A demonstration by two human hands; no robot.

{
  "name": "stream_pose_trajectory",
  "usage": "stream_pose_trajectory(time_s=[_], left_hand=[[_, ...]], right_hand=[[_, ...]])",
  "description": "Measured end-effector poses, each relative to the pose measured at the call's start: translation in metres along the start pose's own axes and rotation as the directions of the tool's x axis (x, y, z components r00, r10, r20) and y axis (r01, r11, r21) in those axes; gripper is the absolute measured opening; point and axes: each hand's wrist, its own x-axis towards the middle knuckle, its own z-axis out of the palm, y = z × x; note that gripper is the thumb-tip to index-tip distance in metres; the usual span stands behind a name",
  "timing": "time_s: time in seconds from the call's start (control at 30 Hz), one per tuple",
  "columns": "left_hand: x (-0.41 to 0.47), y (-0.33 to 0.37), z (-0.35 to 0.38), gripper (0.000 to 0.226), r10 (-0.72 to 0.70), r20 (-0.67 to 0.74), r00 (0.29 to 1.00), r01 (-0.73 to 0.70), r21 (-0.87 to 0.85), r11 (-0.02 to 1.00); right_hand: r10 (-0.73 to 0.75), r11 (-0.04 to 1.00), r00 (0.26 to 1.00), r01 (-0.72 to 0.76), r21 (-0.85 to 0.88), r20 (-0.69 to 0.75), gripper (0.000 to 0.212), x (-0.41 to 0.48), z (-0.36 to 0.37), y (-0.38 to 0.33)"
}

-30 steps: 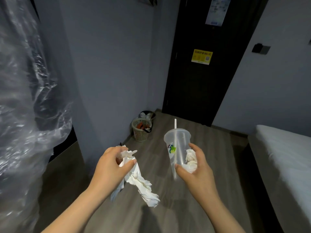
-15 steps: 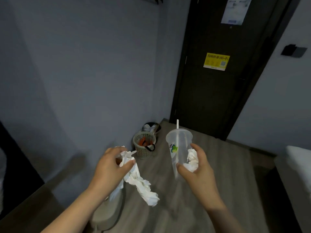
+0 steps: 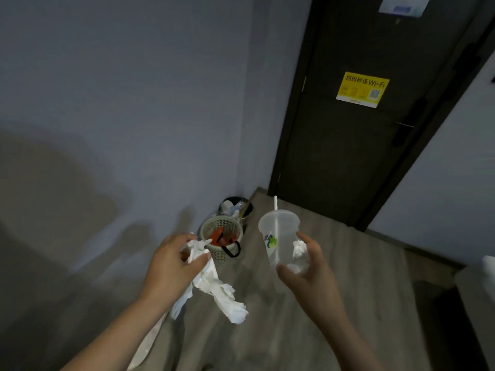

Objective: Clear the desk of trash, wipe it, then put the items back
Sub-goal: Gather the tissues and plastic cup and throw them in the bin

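My left hand (image 3: 171,266) grips a bunch of crumpled white tissues (image 3: 219,290) that hang down below the fingers. My right hand (image 3: 308,274) holds a clear plastic cup (image 3: 278,231) with a white straw and a small coloured logo, along with a wad of white tissue (image 3: 299,250) pressed against the cup's side. Ahead on the floor stands a beige perforated wastebasket (image 3: 223,239) with orange and black trash inside, just beyond my left hand. The desk is out of view.
A second dark bin (image 3: 235,207) with white trash sits behind the basket in the corner. A dark door (image 3: 361,129) with a yellow Wi-Fi sticker is ahead right. Grey wall runs along the left. A white bed edge (image 3: 488,266) shows at far right.
The view has advanced toward the wastebasket and the door; the plastic-wrapped item at left and most of the bed have left the frame. Both hands still carry the same trash.
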Motion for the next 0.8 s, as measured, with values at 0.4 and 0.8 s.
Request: stream_pose_trajectory(time_s=[0.4,0.8], left_hand=[[0.197,-0.040,0.037,0.025,-0.008,0.027,1.000,0.005,0.112,0.994],[0.323,-0.077,0.090,0.015,-0.152,0.042,0.987,0.141,0.193,0.971]], right_hand=[[0.120,0.989,0.977,-0.103,-0.102,0.178,0.065,0.214,0.072,0.001],[0.176,0.973,0.913,-0.105,-0.207,0.368,0.055,0.384,0.125,0.049]])
